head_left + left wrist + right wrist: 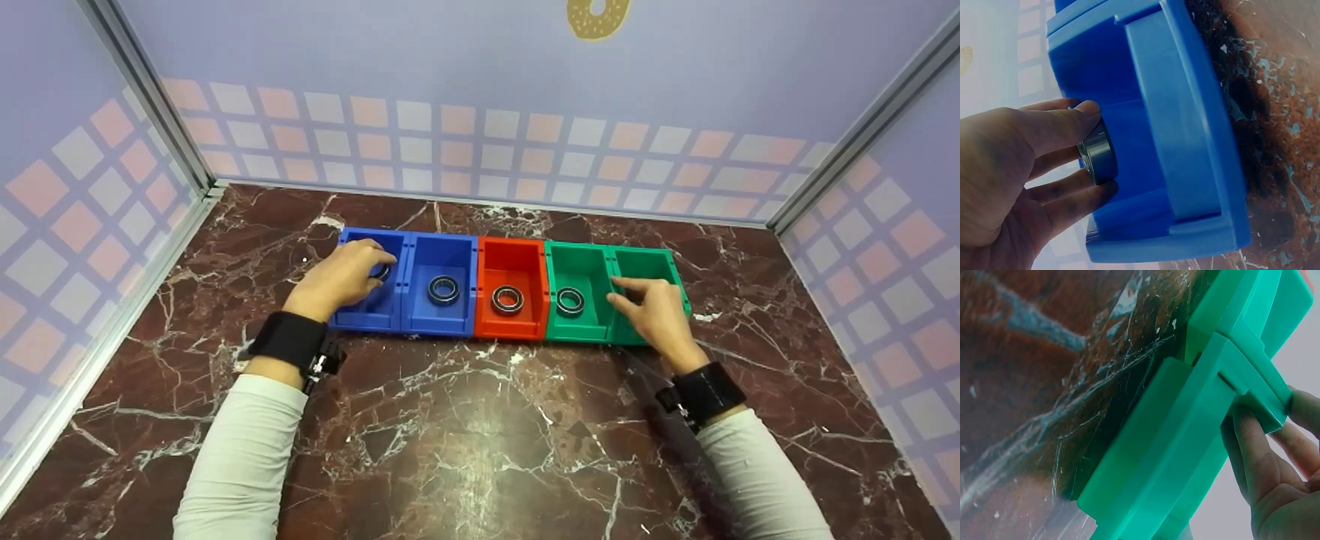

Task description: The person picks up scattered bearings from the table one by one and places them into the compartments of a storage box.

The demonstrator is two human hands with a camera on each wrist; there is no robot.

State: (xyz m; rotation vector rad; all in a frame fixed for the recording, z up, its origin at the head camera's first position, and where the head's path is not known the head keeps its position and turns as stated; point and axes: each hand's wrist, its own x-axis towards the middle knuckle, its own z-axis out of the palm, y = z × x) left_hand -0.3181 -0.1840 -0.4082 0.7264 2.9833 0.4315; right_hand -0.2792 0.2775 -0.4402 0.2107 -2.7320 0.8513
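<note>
My left hand (334,281) reaches into the leftmost blue bin (375,321). In the left wrist view it pinches a ball bearing (1103,154) between thumb and fingers, tilted on edge inside the bin. My right hand (660,315) is at the rightmost green bin (646,259). Its thumb and fingers pinch the wall on the side shared with the neighbouring green bin (589,259); the right wrist view shows the grip at the rim (1264,396). No bearing shows in this hand.
Bearings lie flat in the second blue bin (442,251), the red bin (512,255) and the left green bin. All bins stand joined in one row on a dark red marble-patterned table (465,420). Patterned panels (495,60) enclose the back and sides.
</note>
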